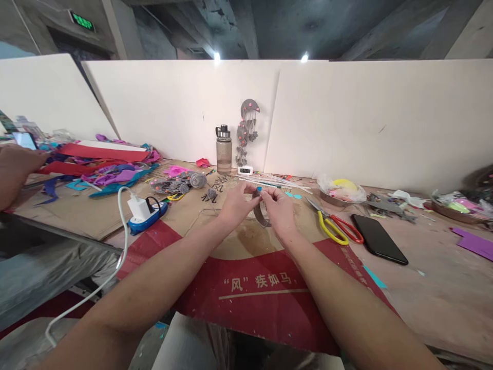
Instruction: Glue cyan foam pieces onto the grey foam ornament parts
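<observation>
My left hand and my right hand meet over the cardboard, fingertips nearly touching. Between them is a grey curved piece, hanging below the fingers, with a small blue piece at its top. The left fingers are pinched on the grey piece. The right fingers are pinched beside the blue piece; what exactly they grip is too small to tell. Small turquoise pieces and thin white strips lie just behind the right hand.
Scissors and a black phone lie to the right. A bottle stands behind, near a hanging grey ornament. On the left are a blue power strip with a white cable, coloured felt and another person's hand.
</observation>
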Demonstrator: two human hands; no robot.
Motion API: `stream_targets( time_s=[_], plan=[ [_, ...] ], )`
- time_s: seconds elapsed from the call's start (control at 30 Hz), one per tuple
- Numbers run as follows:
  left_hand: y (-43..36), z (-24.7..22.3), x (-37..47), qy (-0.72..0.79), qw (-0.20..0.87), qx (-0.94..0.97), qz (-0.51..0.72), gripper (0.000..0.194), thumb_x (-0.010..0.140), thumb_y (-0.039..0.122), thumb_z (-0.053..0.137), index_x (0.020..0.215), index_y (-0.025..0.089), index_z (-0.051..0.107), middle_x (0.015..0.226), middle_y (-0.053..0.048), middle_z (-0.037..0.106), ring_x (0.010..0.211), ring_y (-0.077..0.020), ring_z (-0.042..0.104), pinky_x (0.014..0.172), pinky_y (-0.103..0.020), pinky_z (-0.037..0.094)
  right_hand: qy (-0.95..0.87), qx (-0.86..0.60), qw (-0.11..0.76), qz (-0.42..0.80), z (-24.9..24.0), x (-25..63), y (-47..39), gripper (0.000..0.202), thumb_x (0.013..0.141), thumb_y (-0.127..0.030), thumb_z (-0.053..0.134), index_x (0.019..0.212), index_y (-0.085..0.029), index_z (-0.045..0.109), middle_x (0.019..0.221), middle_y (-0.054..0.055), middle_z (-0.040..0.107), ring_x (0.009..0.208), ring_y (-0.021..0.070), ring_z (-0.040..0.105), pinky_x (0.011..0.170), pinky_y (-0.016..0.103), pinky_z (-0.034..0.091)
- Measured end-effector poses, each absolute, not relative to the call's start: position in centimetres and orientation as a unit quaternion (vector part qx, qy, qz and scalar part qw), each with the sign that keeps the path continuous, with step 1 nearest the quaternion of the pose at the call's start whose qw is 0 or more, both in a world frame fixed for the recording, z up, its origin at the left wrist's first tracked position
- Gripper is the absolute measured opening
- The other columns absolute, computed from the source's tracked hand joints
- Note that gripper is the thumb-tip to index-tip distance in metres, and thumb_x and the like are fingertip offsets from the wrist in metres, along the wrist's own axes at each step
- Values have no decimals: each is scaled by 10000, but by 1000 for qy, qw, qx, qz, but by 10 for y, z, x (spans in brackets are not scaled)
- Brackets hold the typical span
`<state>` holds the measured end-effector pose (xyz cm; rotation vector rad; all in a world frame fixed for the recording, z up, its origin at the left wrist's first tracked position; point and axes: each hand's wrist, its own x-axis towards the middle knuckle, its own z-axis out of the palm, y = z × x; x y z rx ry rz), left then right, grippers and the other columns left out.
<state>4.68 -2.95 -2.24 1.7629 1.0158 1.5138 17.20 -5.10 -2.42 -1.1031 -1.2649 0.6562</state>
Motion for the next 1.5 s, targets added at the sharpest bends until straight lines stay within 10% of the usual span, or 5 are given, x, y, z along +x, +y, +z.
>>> stream_targets(
  time_s=[0.13,0.6,0.87,1.2,1.5],
  plan=[
    [-27,-23,47,358,391,634,562,212,722,251,721,855,178,573,864,-34,642,846,-200,649,555,-292,579,-572,-470,611,281,-22,171,-52,247,765,-393,578,812,-163,654,768,9,650,699,135,525,694,272,422],
    [-26,-21,50,328,505,555,574,64,743,185,688,785,142,666,725,-4,641,566,-105,595,501,-236,559,-580,-455,604,303,-23,172,-54,339,813,-390,536,1007,-156,687,890,43,678,713,135,532,624,259,423],
    [-28,-21,53,265,569,499,598,67,725,164,712,750,142,654,723,6,667,727,-124,662,837,-323,575,-586,-433,609,312,-25,172,-54,315,830,-393,524,1022,-179,654,858,33,643,726,144,539,604,262,425],
    [-16,-22,46,277,531,488,635,188,727,272,749,705,141,615,673,20,600,635,-91,605,728,-269,563,-582,-373,590,418,-28,168,-55,317,755,-365,634,961,-240,429,717,-75,517,541,83,443,514,228,371],
    [-9,-5,27,211,558,387,703,230,761,196,751,664,137,551,666,30,568,677,-68,603,902,-322,562,-719,-393,425,386,-34,163,-57,137,801,-285,576,906,-202,603,777,-6,683,759,140,621,732,291,454]
  ],
)
